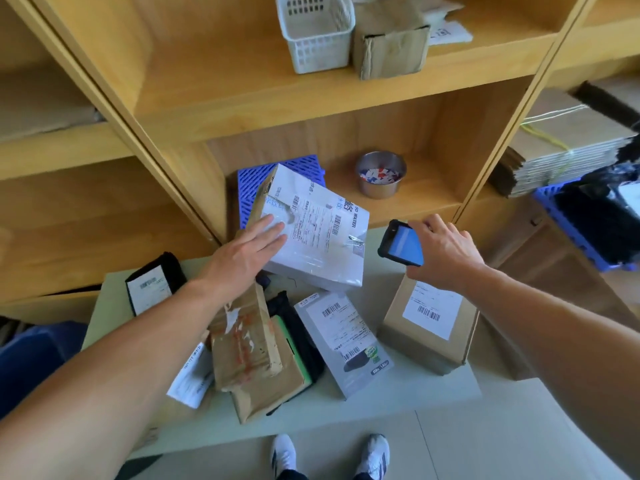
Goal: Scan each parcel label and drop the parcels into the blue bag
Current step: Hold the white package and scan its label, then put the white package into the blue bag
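Note:
My left hand (247,249) lies flat, fingers apart, on a large white parcel (318,237) that leans tilted against a blue crate, its label facing up. My right hand (446,252) grips a black handheld scanner (401,242) with a blue screen, held just right of that parcel. On the low pale table (398,393) lie more parcels: a brown box with a white label (431,323), a grey box (343,337), a torn brown paper parcel (242,337) and a black pouch (152,282). A blue bag (31,355) shows at the far left.
A wooden shelf unit rises behind the table, holding a metal bowl (381,174), a white basket (317,32) and a cardboard box (391,46). Flat cardboard is stacked at the right (561,147) above a blue crate with black bags (595,220). My shoes stand below the table.

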Tool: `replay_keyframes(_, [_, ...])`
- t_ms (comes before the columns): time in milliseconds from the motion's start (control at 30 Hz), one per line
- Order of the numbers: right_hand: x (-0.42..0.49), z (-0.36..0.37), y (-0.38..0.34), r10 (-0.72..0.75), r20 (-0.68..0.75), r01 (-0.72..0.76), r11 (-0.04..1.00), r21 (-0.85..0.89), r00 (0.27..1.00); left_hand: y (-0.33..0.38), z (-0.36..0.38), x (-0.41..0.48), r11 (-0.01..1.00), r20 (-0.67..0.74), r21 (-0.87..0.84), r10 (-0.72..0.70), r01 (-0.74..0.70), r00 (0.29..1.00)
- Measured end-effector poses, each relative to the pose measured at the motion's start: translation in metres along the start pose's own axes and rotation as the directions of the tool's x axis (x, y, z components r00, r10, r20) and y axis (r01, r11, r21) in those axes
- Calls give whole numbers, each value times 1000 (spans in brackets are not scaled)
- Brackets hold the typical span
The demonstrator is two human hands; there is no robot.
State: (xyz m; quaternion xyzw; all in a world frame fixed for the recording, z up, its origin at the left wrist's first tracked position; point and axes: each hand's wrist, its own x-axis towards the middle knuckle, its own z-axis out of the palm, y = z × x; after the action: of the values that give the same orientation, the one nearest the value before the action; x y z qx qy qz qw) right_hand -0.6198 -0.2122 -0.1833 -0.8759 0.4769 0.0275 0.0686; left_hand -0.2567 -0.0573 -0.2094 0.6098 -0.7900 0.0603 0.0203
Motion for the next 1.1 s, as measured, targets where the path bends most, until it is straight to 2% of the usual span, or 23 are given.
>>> replay_keyframes(167, [-2, -14, -48, -3, -40, 9, 990, 142, 999, -22, -11, -46, 994, -8, 9, -106, 106, 994])
replay_keyframes(267, [-1, -17, -98, -78, -57, 87, 981, 176, 995, -39, -21, -80, 976, -107, -114, -195, 183, 975])
replay_keyframes(400, [7, -15, -190, -207, -128, 229, 953, 199, 970, -72, -37, -144, 957, -228, -174, -268, 231, 936])
replay_keyframes(567, [11, -10, -331, -287, -200, 324, 928, 185, 937, -128, -56, -248, 925, -275, -187, -372, 330, 886])
replay_keyframes(833, [8, 4, -507, -395, -179, 421, 894, 149, 901, -213, -79, -399, 890, -282, -150, -456, 430, 844])
replay_keyframes(1100, [6, 8, -616, -516, -115, 527, 843, 105, 849, -240, -80, -517, 801, -330, -73, -582, 595, 743])
